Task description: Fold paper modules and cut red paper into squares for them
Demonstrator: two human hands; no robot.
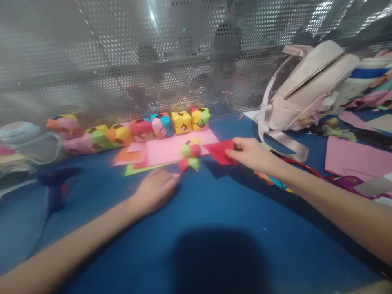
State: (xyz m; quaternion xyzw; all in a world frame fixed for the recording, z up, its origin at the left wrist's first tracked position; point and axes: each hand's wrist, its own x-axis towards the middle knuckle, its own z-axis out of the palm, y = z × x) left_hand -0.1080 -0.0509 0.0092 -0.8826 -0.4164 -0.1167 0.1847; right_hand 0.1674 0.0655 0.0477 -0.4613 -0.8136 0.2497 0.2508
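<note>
Between the thumb and fingers of my right hand (249, 153) is a red piece of paper (219, 151), pointed at its left end. My left hand (157, 187) is low over the blue table, smeared by motion, so its grip is unclear. Just past its fingertips is a partly built folded-paper piece (190, 154) in red, green and yellow, also blurred; whether the fingers touch it I cannot tell. Behind the hands lie pink paper sheets (163, 149), with orange sheets (130, 156) and a green edge beside them.
Several folded-paper cubes (181, 122) line the back against a perforated metal screen (107, 73). A blue glue gun (56, 185) and a lidded white cup (27, 139) are at left. To the right are a cream backpack (309, 85), pink paper (357, 157) and purple-handled scissors (347, 182).
</note>
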